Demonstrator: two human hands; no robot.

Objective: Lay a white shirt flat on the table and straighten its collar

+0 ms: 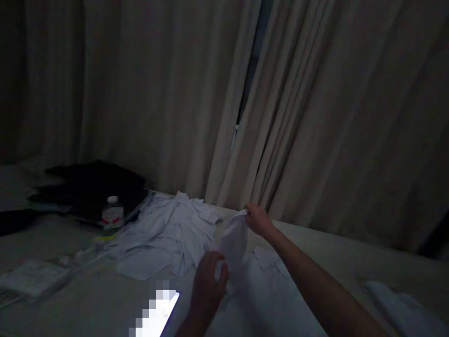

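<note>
Saw plain lavender-white on the raised cloth (234, 238) and a bluer, greyer white on the garment (259, 299) spread below. Found pale lavender-white again across the heaped garments (171, 234) — streaked darker grey along the creases. Noted solid black on the dark pile (101, 185), white on the cap (112, 199) of the bottle (112, 215), red patches on its pale label, and yellow on the small item (105, 238) beside it. Made out dim beige-grey in the curtains (175, 93) — striped by fold shadows — and glaring white on the dark-edged screen (159, 316).

Open surface (345, 264) lies right of the right forearm (308, 271); heaped white cloth (168, 229) blocks leftward.
</note>
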